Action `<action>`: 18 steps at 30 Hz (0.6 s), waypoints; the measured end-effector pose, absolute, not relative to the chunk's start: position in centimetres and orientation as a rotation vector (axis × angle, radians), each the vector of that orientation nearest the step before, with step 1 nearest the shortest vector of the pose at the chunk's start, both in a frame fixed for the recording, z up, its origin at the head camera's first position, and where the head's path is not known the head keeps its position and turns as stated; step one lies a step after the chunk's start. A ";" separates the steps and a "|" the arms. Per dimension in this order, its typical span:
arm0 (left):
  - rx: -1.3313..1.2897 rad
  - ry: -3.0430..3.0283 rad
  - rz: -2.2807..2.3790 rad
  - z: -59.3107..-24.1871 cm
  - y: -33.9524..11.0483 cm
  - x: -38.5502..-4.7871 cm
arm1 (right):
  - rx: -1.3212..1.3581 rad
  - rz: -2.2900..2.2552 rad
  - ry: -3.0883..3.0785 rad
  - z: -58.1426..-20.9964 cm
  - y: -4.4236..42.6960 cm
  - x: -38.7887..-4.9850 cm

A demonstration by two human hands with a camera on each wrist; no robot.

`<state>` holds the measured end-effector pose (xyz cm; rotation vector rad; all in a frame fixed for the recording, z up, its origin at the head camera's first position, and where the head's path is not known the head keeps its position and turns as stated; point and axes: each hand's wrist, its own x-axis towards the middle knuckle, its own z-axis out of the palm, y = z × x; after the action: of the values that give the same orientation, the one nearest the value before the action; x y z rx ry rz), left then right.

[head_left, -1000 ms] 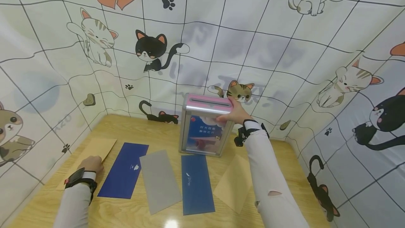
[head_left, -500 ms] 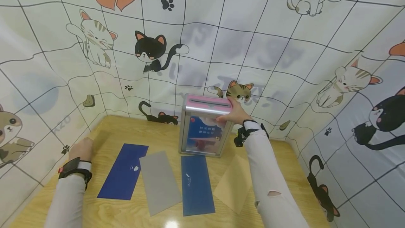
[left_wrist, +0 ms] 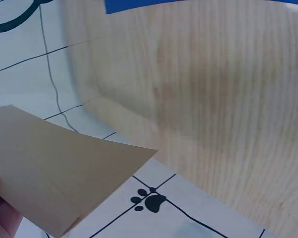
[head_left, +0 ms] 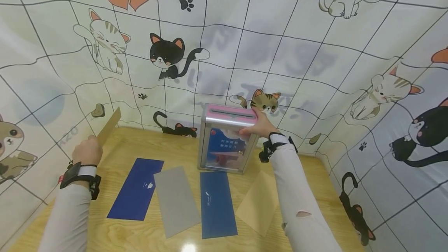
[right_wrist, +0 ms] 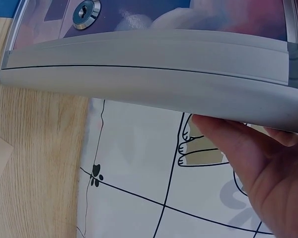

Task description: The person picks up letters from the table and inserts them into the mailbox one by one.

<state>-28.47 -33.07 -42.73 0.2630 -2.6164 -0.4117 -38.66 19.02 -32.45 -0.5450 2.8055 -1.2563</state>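
My left hand [head_left: 87, 151] pinches a tan envelope [head_left: 110, 125] and holds it up off the table at the far left, tilted on edge. In the left wrist view that envelope [left_wrist: 64, 168] spreads out from my fingertips [left_wrist: 2, 218], which are mostly cut off at the frame edge. With my right hand [head_left: 260, 125] I grip the upper right side of a silver-framed box [head_left: 227, 147] that has a pink slotted top and a clear front. The right wrist view shows the box's metal edge [right_wrist: 149, 79] beside my thumb, and a keyhole lock [right_wrist: 86, 14].
Across the wooden table [head_left: 119, 236] lie a dark blue envelope [head_left: 131, 193], a grey one [head_left: 177, 201], a medium blue one [head_left: 220, 213] and a second tan envelope [head_left: 259, 201], partly under my right forearm. A cat-print cloth [head_left: 224, 49] surrounds the table on its back and sides.
The tan envelope lay flat under my left hand at the left; now it is raised off the table in that hand, which moved up and left. My right hand stays on the box.
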 end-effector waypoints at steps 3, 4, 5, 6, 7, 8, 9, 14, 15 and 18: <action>0.301 -2.616 -0.436 -41.8 -33.2 -28.6 | -0.547 -1.251 2.806 -32.5 19.0 -38.6; 0.315 -2.624 -0.438 -41.5 -33.2 -28.7 | -0.543 -1.249 2.809 -32.5 19.1 -38.7; 0.329 -2.633 -0.439 -41.1 -33.2 -28.8 | -0.539 -1.248 2.813 -32.6 19.1 -38.7; 0.337 -2.640 -0.437 -40.8 -33.3 -28.8 | -0.539 -1.252 2.814 -32.6 19.1 -38.7; 0.344 -2.650 -0.436 -40.4 -33.3 -28.9 | -0.540 -1.257 2.816 -32.7 19.2 -38.8; 0.357 -2.660 -0.441 -40.1 -33.4 -29.0 | -0.536 -1.262 2.815 -32.8 19.3 -38.9; 0.377 -2.669 -0.443 -39.8 -33.5 -29.0 | -0.540 -1.263 2.815 -32.9 19.3 -39.1; 0.451 -2.629 -0.517 -38.0 -34.1 -29.0 | -0.544 -1.265 2.791 -33.7 19.7 -39.9; 0.455 -2.606 -0.535 -37.6 -34.2 -29.0 | -0.543 -1.264 2.788 -33.7 19.7 -40.0; 0.446 -2.518 -0.577 -36.5 -34.3 -29.1 | -0.524 -1.270 2.785 -33.5 19.8 -40.0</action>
<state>-29.09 -34.31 -36.48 0.4456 -2.5178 -0.5773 -39.97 19.78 -33.53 -0.5242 2.7847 -1.2700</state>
